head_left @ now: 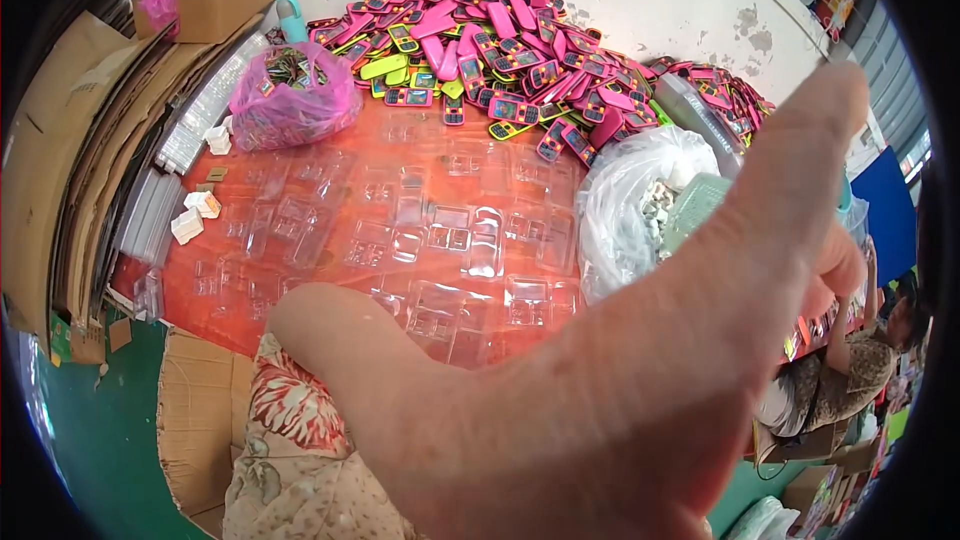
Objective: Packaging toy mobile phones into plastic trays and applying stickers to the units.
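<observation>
In the head view, the person's left hand [690, 320] loomed close to the lens across the lower right; whether its grip was apart or together could not be told, and the right hand was out of sight. Clear plastic trays [486, 240] lay on the red-covered bench [220, 330], beside a white plastic bag [610, 200]. Careful work probably called for a light touch, reaching over the thin trays without nudging them.
</observation>
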The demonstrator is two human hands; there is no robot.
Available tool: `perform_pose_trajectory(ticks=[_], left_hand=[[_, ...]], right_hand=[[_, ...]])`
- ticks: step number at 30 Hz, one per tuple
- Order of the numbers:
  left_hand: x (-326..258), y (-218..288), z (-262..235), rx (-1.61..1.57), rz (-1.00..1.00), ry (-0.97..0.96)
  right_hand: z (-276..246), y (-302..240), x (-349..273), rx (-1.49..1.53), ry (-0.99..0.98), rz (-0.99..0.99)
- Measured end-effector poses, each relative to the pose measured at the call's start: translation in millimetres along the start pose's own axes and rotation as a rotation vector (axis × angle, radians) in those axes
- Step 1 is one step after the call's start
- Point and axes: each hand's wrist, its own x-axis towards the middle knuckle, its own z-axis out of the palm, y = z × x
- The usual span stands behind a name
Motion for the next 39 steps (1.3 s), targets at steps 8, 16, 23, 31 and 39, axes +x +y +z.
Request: perform_pose_trajectory(ticks=[8, 16, 23, 31, 39], left_hand=[[-12.7, 6.8, 1.6, -0.142, -0.162, 0.011], [-13.9, 12.5, -5.1, -0.243, -0.287, 0.001], [-83.0, -41.8, -42.7, -0.041, -0.965, 0.085], [-96.4, -102.2, -51.7, -0.259, -1.116, 0.224], [-60.0, -140.7, -106.9, -0.610, -0.890, 0.336]], right_hand=[[10.6, 5.1, -16.2, 0.365, -0.151, 0.228], [-5.7, 7.3, 3.5, 0.080, -0.101, 0.088], [-2.4, -10.4, 5.4, 0.246, 0.189, 0.114], [118.2, 8.6, -33.0, -0.664, -0.332, -0.170], [231.4, 86.6, -27.1, -1.036, -1.122, -0.722]])
